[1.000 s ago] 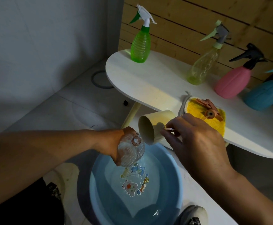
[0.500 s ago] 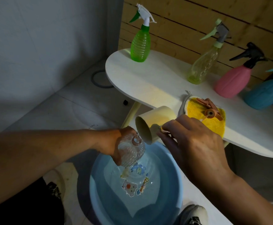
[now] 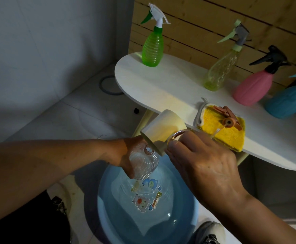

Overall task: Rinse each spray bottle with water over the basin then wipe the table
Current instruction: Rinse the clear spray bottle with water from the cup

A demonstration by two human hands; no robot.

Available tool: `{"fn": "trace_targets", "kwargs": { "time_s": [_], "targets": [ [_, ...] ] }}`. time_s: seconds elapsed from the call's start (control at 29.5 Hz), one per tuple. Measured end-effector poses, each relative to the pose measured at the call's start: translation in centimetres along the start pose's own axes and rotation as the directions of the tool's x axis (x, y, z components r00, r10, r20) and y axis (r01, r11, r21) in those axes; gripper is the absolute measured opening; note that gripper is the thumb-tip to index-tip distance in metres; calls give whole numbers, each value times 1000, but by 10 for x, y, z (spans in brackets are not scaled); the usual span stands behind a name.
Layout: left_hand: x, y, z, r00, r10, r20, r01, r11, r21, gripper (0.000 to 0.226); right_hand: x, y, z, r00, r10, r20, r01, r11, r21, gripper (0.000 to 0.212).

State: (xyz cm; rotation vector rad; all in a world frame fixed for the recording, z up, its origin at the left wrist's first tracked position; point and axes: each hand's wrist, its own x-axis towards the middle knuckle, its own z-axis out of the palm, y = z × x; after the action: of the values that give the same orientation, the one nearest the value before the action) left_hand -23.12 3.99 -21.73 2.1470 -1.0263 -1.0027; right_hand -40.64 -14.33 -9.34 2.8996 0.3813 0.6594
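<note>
My left hand (image 3: pixel 126 155) grips a clear ribbed bottle (image 3: pixel 144 163) with its cap off, neck up, above the blue basin (image 3: pixel 108 208) that holds water. A cream cup (image 3: pixel 163 128) is tipped mouth-down over the bottle's open neck; my right hand (image 3: pixel 201 166) holds it by the handle. The bottle's pink spray head (image 3: pixel 227 117) lies on a yellow cloth (image 3: pixel 221 131) at the near edge of the white table (image 3: pixel 161 88).
Along the table's back stand a green spray bottle (image 3: pixel 152 48), a clear yellowish one (image 3: pixel 221 71), a pink one (image 3: pixel 254 87) and a blue one (image 3: pixel 290 101). A wooden slat wall rises behind. My shoe (image 3: pixel 208 233) is beside the basin on the tiled floor.
My right hand has tipped the cup further, from sideways to mouth-down over the bottle's neck. The left hand and bottle have stayed over the basin.
</note>
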Motion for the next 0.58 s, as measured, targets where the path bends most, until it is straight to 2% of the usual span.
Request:
{"fn": "trace_targets", "kwargs": {
  "time_s": [0.1, 0.2, 0.34, 0.58],
  "targets": [
    [-2, -2, -2, 1000, -22, -10, 22, 1000, -14, 88, -1, -2, 1, 1000, 21, -5, -21, 1000, 3, 21],
    [-3, -4, -3, 999, -21, -29, 20, 999, -37, 90, -2, -2, 6, 997, 79, -2, -79, 997, 4, 15],
    [-8, -13, -3, 1000, 12, -19, -13, 1000, -12, 105, -2, -3, 17, 989, 143, 39, -144, 989, 19, 18],
    [-16, -28, -4, 1000, -14, -10, 14, 1000, -19, 99, 0, 0, 46, 958, 266, 109, -276, 957, 89, 19]
  ]
}}
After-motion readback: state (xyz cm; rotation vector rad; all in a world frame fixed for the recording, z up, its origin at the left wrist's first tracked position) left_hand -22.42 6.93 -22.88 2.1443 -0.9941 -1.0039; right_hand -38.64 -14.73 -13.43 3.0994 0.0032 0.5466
